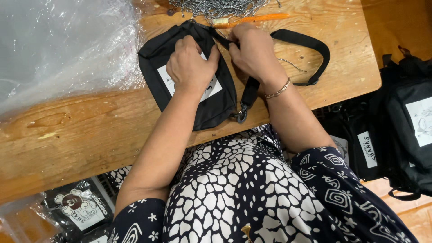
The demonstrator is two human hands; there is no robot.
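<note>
A small black pouch bag (198,96) lay flat on the wooden counter (81,130), directly in front of the person, its long axis running away from the body and tilted a little to the left, with a white label on its upper face. The left hand (191,67) rested palm-down on the bag, covering most of the label, its fingers curled over the far edge and pressing the fabric down. The right hand (253,51) sat just beside it to the right, fingers closed in a pinch at the bag's top right corner, where the black strap (306,45) met the body of the bag. From that corner the strap looped out to the right across the counter and came back toward the near edge, ending in a metal clip (241,116) just beside the bag's lower right corner. Both hands were on the work, the right one nearer the strap. Beyond the hands lay an orange-handled tool (256,19) and a heap of metal chain (216,6). Clear plastic sheeting (58,40) covered the counter's left end, and more black bags (405,126) were piled low on the right.
</note>
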